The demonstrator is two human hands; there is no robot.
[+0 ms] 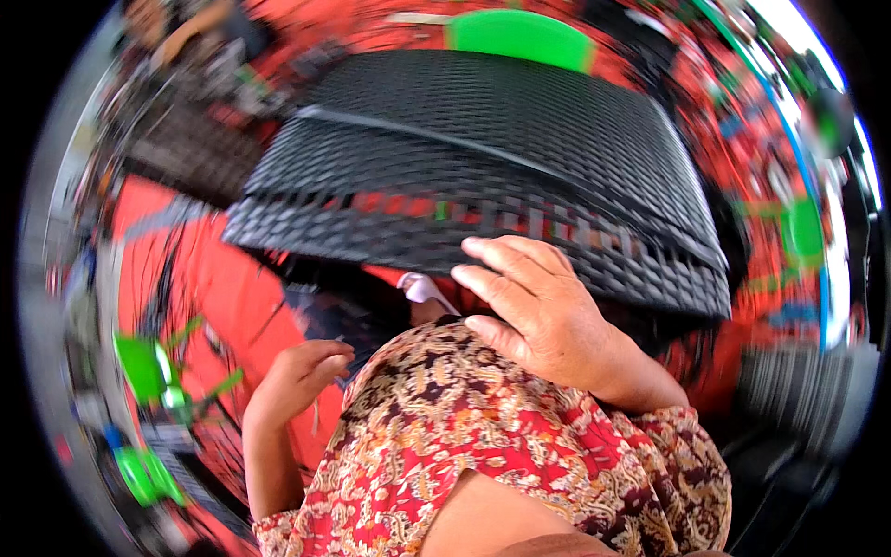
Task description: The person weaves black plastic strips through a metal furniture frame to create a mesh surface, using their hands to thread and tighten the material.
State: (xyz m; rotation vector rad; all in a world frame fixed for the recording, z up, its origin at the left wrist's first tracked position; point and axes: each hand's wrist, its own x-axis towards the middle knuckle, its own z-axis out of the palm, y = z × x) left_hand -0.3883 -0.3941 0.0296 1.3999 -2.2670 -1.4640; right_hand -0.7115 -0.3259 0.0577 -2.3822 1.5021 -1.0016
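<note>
A large black woven wicker panel (483, 121), wide and boxy, lies in front of me. Along its near side runs a band of open gaps where red shows through the strands. My right hand (543, 311) is held over the near edge, fingers stretched and holding nothing; whether the fingertips touch the weave I cannot tell. Lower down on the left, my left hand (302, 371) hangs beside my patterned top, its fingers loosely bent, with nothing visible in it. Its fingertips are slightly blurred.
Red floor covering (269, 325) with scattered dark strands lies around the panel. A green chair (144, 371) stands left, another green seat (520, 39) is behind the panel, and a green chair (800, 232) is at right. Another person's arm (195, 28) shows at far left, near a dark woven piece (190, 148).
</note>
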